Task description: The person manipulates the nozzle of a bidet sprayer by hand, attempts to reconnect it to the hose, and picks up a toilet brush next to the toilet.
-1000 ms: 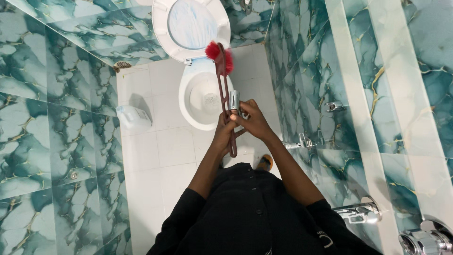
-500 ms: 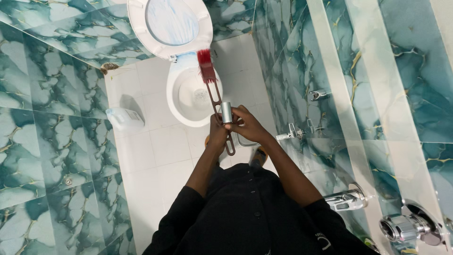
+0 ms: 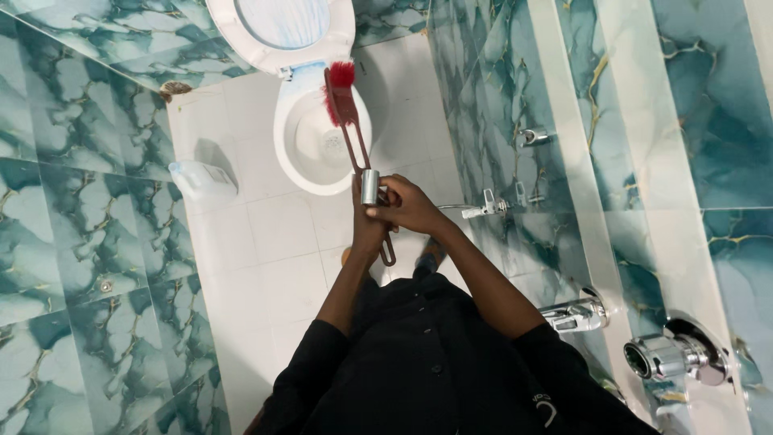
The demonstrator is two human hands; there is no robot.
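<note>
My left hand (image 3: 366,234) grips the dark red handle of a toilet brush (image 3: 352,137). Its red bristles (image 3: 340,90) hang over the back right rim of the white toilet bowl (image 3: 299,165). My right hand (image 3: 409,206) lies over the left one and holds a chrome hand sprayer (image 3: 369,186) against the handle. The sprayer's nozzle points toward the bowl, and its hose (image 3: 455,208) runs right to the wall. The seat and lid (image 3: 282,24) stand raised.
A white plastic bottle (image 3: 197,179) stands on the white floor tiles left of the bowl. Green marbled walls close in on both sides. The right wall carries a sprayer bracket (image 3: 493,203), a small valve (image 3: 533,137) and chrome taps (image 3: 576,314) (image 3: 672,358).
The brush head has turned and shifted slightly along the bowl's back rim. Both hands keep their hold, and the view has drifted a little.
</note>
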